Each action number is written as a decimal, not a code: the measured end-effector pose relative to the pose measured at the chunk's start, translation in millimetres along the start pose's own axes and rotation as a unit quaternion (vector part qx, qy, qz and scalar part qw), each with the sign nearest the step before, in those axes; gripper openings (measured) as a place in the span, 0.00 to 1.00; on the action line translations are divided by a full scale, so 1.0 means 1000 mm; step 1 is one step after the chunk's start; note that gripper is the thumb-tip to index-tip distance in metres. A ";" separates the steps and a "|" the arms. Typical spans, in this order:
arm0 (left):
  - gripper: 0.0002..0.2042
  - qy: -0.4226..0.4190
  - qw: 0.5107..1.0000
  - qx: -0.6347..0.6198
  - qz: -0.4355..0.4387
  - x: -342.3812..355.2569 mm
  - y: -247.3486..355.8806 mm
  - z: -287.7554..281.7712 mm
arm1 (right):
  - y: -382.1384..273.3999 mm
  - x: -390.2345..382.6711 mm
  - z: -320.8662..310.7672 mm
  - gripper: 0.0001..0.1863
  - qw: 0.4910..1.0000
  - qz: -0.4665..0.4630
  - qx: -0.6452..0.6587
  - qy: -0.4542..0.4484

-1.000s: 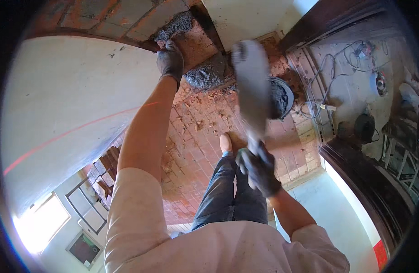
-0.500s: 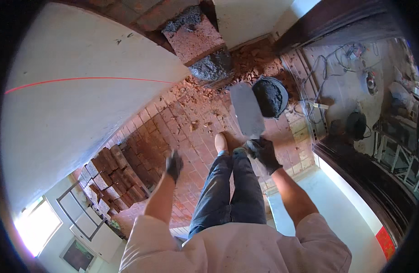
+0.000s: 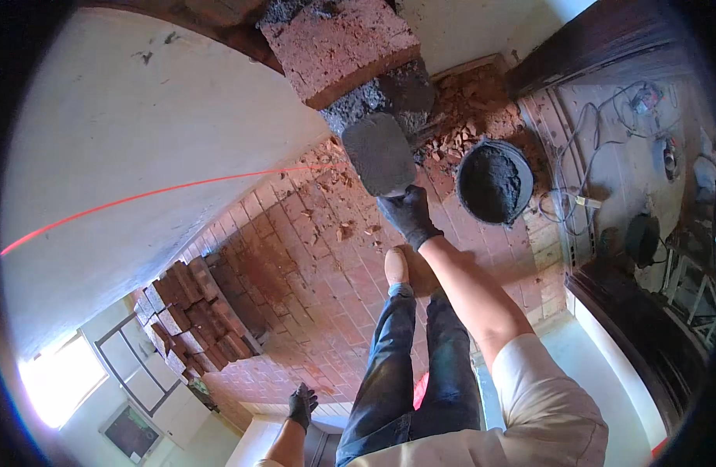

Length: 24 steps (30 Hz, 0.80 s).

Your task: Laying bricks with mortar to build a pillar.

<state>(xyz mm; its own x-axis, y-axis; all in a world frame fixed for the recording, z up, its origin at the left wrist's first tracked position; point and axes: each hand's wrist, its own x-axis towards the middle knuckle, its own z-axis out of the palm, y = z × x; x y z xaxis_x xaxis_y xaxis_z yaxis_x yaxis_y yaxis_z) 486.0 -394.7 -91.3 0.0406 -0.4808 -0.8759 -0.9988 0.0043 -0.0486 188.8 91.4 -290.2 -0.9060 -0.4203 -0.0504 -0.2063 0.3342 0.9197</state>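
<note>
A flat, broad trowel (image 3: 379,156) with rounded corners is in my right hand (image 3: 410,215), which wears a dark glove and is closed round its handle. Dark grey material covers the blade's visible face. Its far end overlaps the grey mortar (image 3: 365,105) below a red brick (image 3: 346,48) at the top; whether they touch I cannot tell. My left hand (image 3: 302,406), also gloved, hangs low beside my legs with fingers apart, holding nothing. To the right of the trowel stands a black bucket (image 3: 463,191) with dark wet mortar (image 3: 499,180) inside.
Broken brick rubble (image 3: 474,117) lies round the brickwork's foot. A brick stack (image 3: 194,311) stands at the left by the pale wall (image 3: 155,117), which a red line (image 3: 140,196) crosses. Cables (image 3: 564,183) and a second bucket (image 3: 642,240) are beyond the dark frame at right.
My right hand has carried the trowel leftward and up, from beside the bucket to the mortar under the brick. My left hand has dropped back toward my body. The view has shifted.
</note>
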 end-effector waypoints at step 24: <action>0.13 -0.006 0.971 -0.217 0.098 -0.089 -0.142 0.002 | 0.125 -0.342 0.077 0.07 0.116 0.397 0.877 -0.244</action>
<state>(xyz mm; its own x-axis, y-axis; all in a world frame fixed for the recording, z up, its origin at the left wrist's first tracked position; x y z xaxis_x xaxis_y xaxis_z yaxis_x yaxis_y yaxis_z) 624.4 -350.4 -7.0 -0.1540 -0.4980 -0.8534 -0.9046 -0.2764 0.3246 444.6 342.4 -187.9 -0.7218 0.2858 -0.6303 0.6434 -0.0581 -0.7633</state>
